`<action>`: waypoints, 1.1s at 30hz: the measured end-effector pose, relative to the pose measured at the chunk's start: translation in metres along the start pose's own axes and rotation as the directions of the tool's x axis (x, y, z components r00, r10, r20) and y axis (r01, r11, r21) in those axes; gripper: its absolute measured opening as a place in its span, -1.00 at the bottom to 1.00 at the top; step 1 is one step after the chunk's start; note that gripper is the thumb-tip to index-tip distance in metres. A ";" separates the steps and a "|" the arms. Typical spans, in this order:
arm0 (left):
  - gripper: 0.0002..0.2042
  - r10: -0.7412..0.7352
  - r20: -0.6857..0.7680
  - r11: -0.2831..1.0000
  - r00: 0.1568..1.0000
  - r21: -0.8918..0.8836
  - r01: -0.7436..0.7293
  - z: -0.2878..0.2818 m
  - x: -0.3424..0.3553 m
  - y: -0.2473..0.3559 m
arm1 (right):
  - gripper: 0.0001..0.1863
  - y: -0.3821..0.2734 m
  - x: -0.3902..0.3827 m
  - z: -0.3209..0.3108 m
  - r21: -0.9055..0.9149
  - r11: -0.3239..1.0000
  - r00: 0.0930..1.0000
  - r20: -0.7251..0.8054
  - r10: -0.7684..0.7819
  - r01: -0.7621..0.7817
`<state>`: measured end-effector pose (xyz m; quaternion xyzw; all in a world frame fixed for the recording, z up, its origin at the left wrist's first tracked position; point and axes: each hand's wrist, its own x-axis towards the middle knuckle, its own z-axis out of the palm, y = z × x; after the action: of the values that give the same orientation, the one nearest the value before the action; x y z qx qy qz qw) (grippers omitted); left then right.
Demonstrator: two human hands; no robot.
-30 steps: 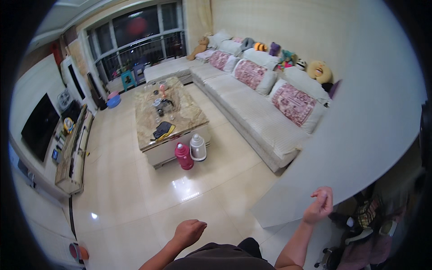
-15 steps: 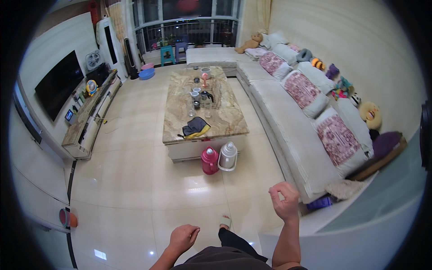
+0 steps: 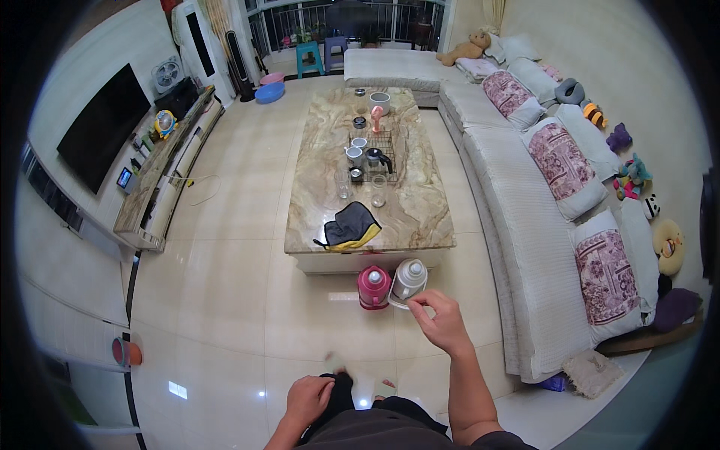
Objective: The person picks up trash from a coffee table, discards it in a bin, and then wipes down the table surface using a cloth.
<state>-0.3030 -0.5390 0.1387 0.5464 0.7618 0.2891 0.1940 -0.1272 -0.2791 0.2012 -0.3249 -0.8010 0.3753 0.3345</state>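
Note:
My right hand [image 3: 441, 324] reaches forward with thumb and fingers curled together, and nothing shows in it. In the picture its fingertips overlap the lower edge of a white thermos flask [image 3: 410, 280] with a carrying handle; the hand appears to be held above the floor, short of the flask. A pink-red thermos flask [image 3: 373, 288] stands upright beside the white one, at the near end of the marble-topped coffee table [image 3: 315, 169]. Low in front of my body, my left hand [image 3: 309, 399] is loosely closed with nothing visible in it.
A grey-and-yellow cloth [image 3: 352, 225] lies on the table's near end, with mugs [image 3: 354, 156] and a glass teapot [image 3: 376, 159] behind. A long sofa [image 3: 499, 247] runs along the right. The TV cabinet [image 3: 161, 180] lines the left wall, and a small bin [image 3: 127, 352] stands nearer.
I have stepped closer to the table and the flasks. My right hand has come leftward, toward the white flask in the picture. My left hand stays low and closed.

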 end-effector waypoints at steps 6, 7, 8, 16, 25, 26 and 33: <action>-0.88 -0.054 0.089 0.998 0.995 -0.020 0.056 -0.010 0.098 -0.072 | -0.86 0.042 0.085 0.064 0.071 0.985 0.983 0.110 0.149 -0.157; -0.88 -0.043 0.099 0.998 0.994 -0.033 0.046 -0.013 0.122 -0.084 | -0.86 0.055 0.097 0.076 0.057 0.985 0.982 0.102 0.159 -0.165; -0.87 -0.045 0.132 0.998 0.990 -0.035 0.050 -0.018 0.146 -0.096 | -0.86 0.072 0.107 0.092 0.102 0.967 0.972 0.054 0.229 -0.233; -0.81 -0.056 0.249 0.988 0.967 -0.127 0.090 -0.015 0.293 -0.185 | -0.85 0.211 0.200 0.200 0.352 0.773 0.776 -0.171 0.607 -0.528; -0.78 -0.126 0.375 0.953 0.918 -0.213 0.217 0.028 0.312 -0.199 | -0.40 0.360 0.276 0.251 0.286 0.725 0.662 -0.295 0.689 -0.627; -0.78 -0.134 0.369 0.946 0.920 -0.227 0.229 0.036 0.311 -0.197 | -0.29 0.370 0.287 0.250 0.134 0.756 0.687 -0.338 0.643 -0.641; -0.78 -0.423 0.268 0.850 0.866 -0.213 0.481 0.098 0.304 -0.154 | 0.04 0.402 0.343 0.251 0.082 0.825 0.773 -0.308 0.554 -0.559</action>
<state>-0.4536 -0.2659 -0.0299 0.3460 0.7970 0.2775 0.4099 -0.4085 0.0926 -0.1516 -0.6057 -0.6070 0.3940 0.3309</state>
